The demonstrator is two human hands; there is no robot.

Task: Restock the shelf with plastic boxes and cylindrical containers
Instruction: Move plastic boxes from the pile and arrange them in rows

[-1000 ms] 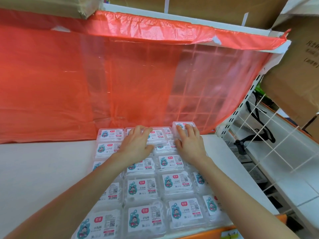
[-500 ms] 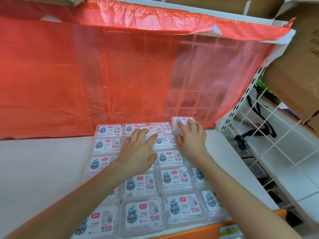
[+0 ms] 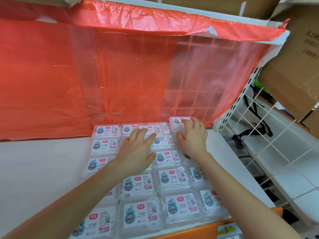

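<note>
Pressing open left hand (image 3: 136,152) on box (image 3: 151,129) ahead; open right hand (image 3: 193,138) (fingers spread) touching corner box (image 3: 177,120).

We see clear plastic boxes (image 3: 138,185), each with a white label bearing a cartoon figure, a red logo and a barcode. They lie flat, label up, in tight rows on the right part of the white shelf (image 3: 43,169). At the back, an upper box (image 3: 151,129) sits atop others, and the corner box (image 3: 176,120) stands higher too.

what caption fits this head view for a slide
Left hand and right hand rest on clear plastic boxes at the back of a white shelf before red sheeting
</note>
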